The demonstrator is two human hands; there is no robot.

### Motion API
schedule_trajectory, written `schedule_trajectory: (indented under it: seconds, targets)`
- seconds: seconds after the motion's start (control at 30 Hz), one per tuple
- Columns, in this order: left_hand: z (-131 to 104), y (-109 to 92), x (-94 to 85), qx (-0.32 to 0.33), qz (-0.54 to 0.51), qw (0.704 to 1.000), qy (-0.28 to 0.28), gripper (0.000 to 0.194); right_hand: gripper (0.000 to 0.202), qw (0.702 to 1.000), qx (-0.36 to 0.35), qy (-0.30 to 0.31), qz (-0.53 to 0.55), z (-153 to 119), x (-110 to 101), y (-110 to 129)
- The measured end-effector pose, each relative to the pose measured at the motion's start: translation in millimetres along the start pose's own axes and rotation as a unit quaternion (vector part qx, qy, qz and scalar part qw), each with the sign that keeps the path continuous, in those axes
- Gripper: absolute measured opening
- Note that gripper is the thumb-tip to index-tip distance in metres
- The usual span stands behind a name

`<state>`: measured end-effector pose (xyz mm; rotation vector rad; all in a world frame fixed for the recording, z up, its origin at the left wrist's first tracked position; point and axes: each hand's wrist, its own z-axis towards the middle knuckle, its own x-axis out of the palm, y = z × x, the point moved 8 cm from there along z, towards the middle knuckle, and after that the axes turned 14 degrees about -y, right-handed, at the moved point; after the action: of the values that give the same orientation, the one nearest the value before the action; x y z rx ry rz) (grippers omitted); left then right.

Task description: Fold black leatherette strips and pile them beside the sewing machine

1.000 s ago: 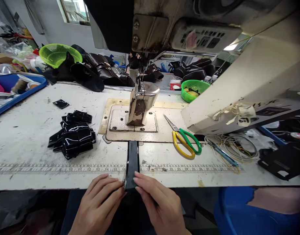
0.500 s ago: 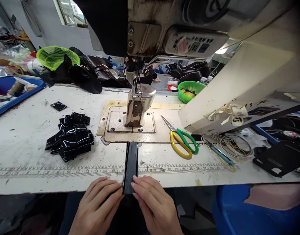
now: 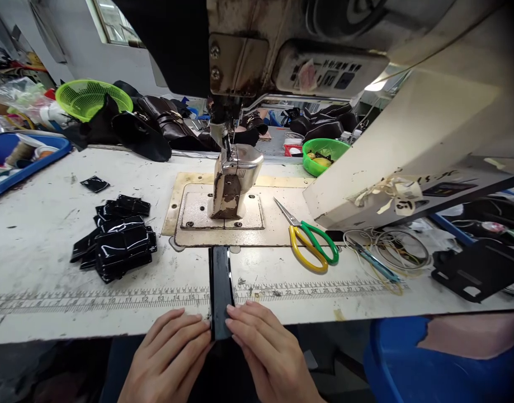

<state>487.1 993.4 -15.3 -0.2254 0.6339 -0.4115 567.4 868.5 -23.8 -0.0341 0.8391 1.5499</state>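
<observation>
A long black strip (image 3: 220,291) with glossy edges and a duller middle lies across the front of the sewing table, its near end at the table's edge. On its left edge, my left hand (image 3: 170,355) is closed with the fingertips together. My right hand (image 3: 269,350) grips the opposite edge, fingers on top and the thumb tucked lower. Straight beyond the strip's far end stands the metal post (image 3: 235,182) of a sewing machine. To the left sits a pile of glossy black pieces (image 3: 122,243), with one single piece (image 3: 94,183) behind it.
Scissors (image 3: 309,240) with yellow and green handles lie right of the post. Farther right are a blue-handled tool (image 3: 376,263) and tangled cord (image 3: 403,252). The machine arm (image 3: 391,134) slants overhead. A blue tray (image 3: 26,168) and green baskets (image 3: 93,101) stand farther back.
The whole view has shifted slightly, so the machine and pile appear a little farther left. Both hands keep their places at the strip's two edges.
</observation>
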Motion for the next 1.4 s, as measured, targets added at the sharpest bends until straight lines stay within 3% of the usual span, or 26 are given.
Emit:
schedule_trajectory:
  seconds: [0.9,1.13,1.4]
  targets:
    - [0.7,1.8,-2.4,0.002,0.012,1.000,0.010,0.019,0.025,0.998,-0.049,-0.036,0.018,5.0,-9.1,9.7]
    - [0.7,1.7,-3.2,0.010,0.028,1.000,0.002,0.019,0.030,0.999,0.005,-0.030,0.030,1.9,-1.8,-1.8]
    - [-2.8,6.1,-7.4,0.027,0.052,0.998,0.020,0.020,0.025,0.999,-0.004,-0.031,0.020,5.4,2.2,2.8]
